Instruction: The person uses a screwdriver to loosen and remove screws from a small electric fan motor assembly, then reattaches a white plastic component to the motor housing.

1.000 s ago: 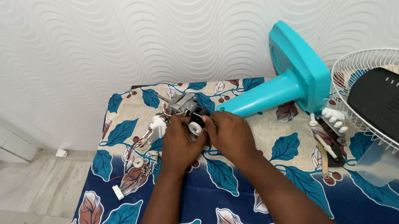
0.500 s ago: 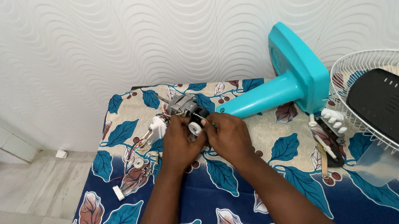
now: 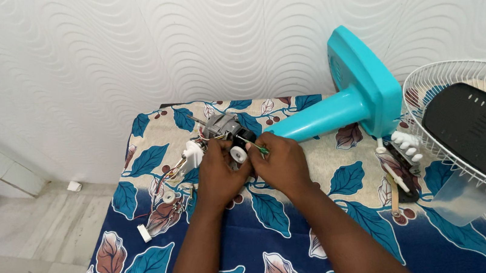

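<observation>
A grey fan motor (image 3: 221, 125) with a black part and a small white wheel (image 3: 237, 153) sits at the far side of a leaf-patterned cloth (image 3: 267, 237). My left hand (image 3: 218, 174) grips the motor assembly from the left, by the white wheel. My right hand (image 3: 281, 164) holds a thin green-handled screwdriver (image 3: 254, 146) with its tip against the black part of the motor. Coloured wires run from the motor to a white connector block (image 3: 191, 156) on the left.
A turquoise fan stand and base (image 3: 355, 96) lies on its side behind my right hand. A white wire fan guard (image 3: 464, 148) with a black cover on it lies at the right. A white button switch block (image 3: 407, 143) and small white parts lie on the cloth.
Both hands stay on the motor. They have shifted only slightly, with the screwdriver still at the motor.
</observation>
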